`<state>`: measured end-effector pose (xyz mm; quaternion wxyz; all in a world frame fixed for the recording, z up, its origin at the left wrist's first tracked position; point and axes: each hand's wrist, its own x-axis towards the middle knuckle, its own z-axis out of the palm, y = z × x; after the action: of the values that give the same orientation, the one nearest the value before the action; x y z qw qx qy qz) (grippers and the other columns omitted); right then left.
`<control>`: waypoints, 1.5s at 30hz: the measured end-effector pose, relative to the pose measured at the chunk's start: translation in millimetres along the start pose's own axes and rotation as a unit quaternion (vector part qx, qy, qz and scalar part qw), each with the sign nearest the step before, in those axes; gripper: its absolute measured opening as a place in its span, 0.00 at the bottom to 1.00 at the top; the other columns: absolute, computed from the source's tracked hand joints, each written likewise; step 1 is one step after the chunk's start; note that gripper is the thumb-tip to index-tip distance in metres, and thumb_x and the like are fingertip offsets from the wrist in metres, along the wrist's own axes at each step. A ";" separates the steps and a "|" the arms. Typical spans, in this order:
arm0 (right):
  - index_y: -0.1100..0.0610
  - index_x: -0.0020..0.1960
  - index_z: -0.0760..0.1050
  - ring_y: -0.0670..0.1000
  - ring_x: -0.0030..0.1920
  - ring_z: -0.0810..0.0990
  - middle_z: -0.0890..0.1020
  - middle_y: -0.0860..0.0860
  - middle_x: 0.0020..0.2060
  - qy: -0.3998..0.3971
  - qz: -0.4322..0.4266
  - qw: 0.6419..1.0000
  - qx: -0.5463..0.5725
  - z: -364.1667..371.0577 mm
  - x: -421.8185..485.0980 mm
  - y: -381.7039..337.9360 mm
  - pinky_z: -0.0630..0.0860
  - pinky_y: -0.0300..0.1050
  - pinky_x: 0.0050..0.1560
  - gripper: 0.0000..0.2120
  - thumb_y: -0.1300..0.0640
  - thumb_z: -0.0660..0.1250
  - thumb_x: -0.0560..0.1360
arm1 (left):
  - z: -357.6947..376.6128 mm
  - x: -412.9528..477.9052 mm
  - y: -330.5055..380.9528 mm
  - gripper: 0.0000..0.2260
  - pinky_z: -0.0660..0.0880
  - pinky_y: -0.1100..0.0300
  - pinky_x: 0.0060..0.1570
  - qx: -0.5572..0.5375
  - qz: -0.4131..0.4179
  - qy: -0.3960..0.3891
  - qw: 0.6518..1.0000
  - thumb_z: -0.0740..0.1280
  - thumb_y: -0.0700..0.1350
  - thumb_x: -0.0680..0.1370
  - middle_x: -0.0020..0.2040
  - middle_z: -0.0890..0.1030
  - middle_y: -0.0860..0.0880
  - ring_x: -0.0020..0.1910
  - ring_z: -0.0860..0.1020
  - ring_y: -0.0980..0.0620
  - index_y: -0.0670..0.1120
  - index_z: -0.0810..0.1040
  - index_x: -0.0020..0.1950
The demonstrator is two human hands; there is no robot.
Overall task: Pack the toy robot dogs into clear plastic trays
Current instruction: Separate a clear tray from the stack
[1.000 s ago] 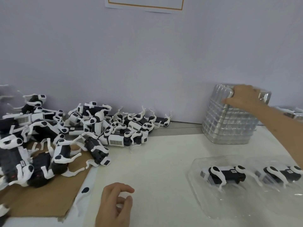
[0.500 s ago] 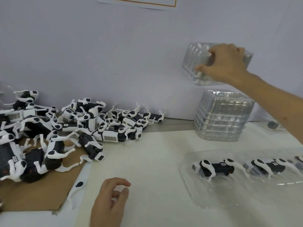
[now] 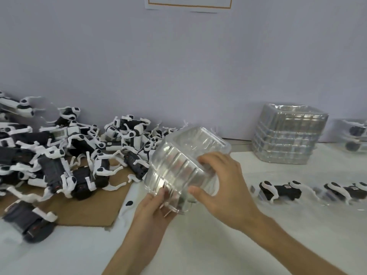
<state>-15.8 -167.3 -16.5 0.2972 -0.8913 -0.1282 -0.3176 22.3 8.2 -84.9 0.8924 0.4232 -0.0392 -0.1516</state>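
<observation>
Both hands hold a small stack of clear plastic trays (image 3: 178, 165) tilted in the air above the table's middle. My left hand (image 3: 153, 211) grips its lower near edge from below. My right hand (image 3: 220, 187) grips its right side, thumb on the front and fingers over the top. A heap of black and white toy robot dogs (image 3: 65, 155) lies at the left. Two dogs (image 3: 280, 191) (image 3: 345, 192) lie in clear trays on the right.
A taller stack of clear trays (image 3: 288, 135) stands at the back right by the wall. Packed trays (image 3: 355, 135) sit at the far right edge. A brown cardboard sheet (image 3: 83, 213) lies under the dog heap. White cloth (image 3: 218, 245) covers the table.
My right hand has brought the small tray stack down from above the tall stack to the table's middle. My left hand has risen from the table and taken hold of it.
</observation>
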 end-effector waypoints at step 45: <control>0.51 0.74 0.69 0.57 0.69 0.72 0.72 0.53 0.71 -0.237 0.184 0.896 -0.328 -38.0 95.8 137.3 0.72 0.52 0.66 0.25 0.52 0.67 0.77 | -15.2 3.6 -7.2 0.06 0.76 0.48 0.50 -0.013 -0.066 0.015 0.998 0.56 0.36 0.83 0.44 0.86 0.44 0.43 0.86 0.47 0.41 0.71 0.58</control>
<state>96.2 -295.2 7.1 0.0023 -0.9947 0.0825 -0.0609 27.0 14.1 -100.3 0.8861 0.4158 0.0042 -0.2047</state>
